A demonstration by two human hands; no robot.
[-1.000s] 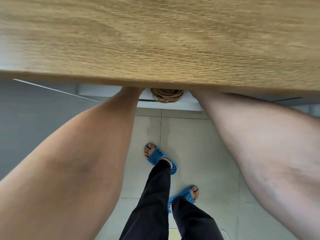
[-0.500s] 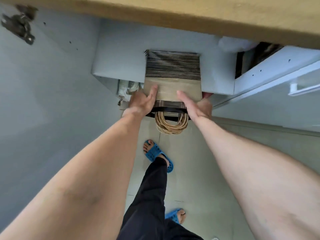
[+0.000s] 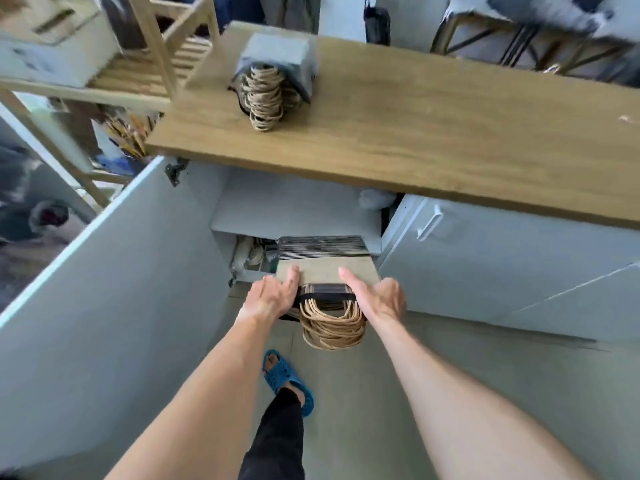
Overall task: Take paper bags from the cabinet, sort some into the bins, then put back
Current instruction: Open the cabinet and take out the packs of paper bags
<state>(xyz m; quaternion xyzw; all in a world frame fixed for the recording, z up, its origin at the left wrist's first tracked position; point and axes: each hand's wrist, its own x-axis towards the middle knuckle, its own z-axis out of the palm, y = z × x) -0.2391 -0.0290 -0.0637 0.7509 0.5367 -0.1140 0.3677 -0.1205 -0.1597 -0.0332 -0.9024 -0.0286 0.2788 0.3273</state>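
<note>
A thick stack of folded brown paper bags (image 3: 323,263) sticks out of the grey cabinet (image 3: 294,209) below the wooden counter. A black strap binds it and twisted paper handles (image 3: 332,327) hang from its near end. My left hand (image 3: 268,299) grips the stack's left side, thumb on top. On the right side my right hand (image 3: 377,297) grips it the same way. A second bundle of bags (image 3: 273,74), wrapped in grey, lies on the counter at the back.
The cabinet's left door (image 3: 104,289) stands open on my left; a closed door with a handle (image 3: 429,223) is on the right. The wooden counter (image 3: 415,133) overhangs the cabinet. A wooden shelf rack (image 3: 138,74) stands at the back left. My foot in a blue sandal (image 3: 287,379) is below.
My view has lifted from under the counter edge to above it. Both hands have drawn the bag stack farther out of the cabinet toward me.
</note>
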